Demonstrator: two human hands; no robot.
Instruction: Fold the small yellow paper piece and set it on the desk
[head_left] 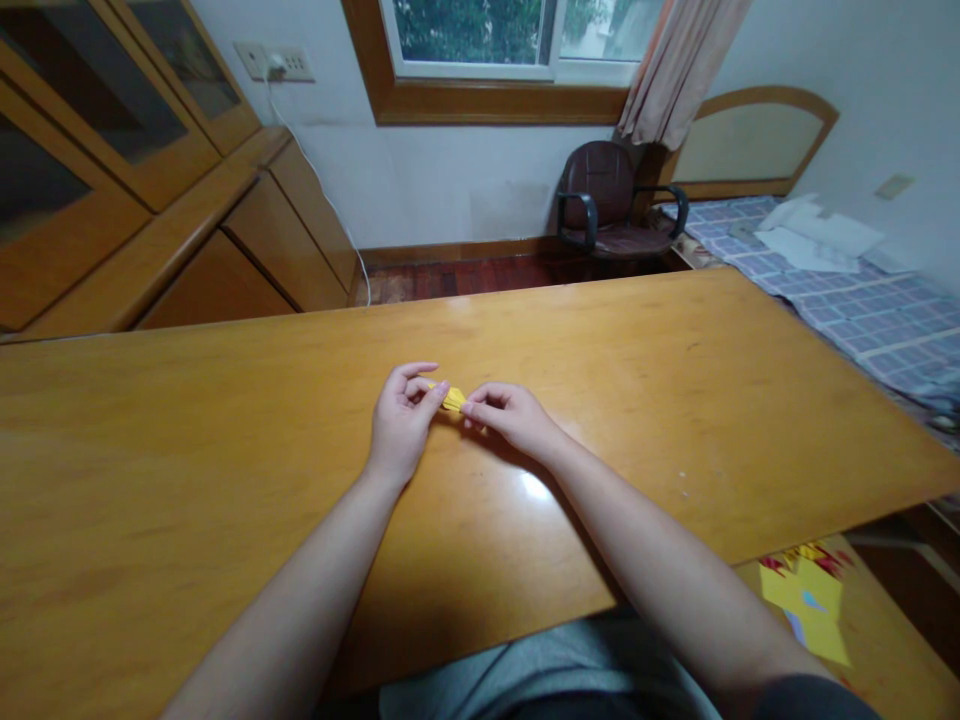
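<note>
A small folded piece of yellow paper [453, 399] is held just above the middle of the wooden table [225, 460]. My left hand [401, 420] pinches its left end between thumb and fingers. My right hand [510, 415] pinches its right end, fingers curled. Most of the paper is hidden between the fingertips of both hands.
A dark office chair [611, 205] stands beyond the table's far edge under the window. A bed with a checked cover [862, 300] and white papers lies at the right. Wooden cabinets [150, 200] line the left wall. Yellow paper sheets [810, 600] lie on a lower surface at bottom right.
</note>
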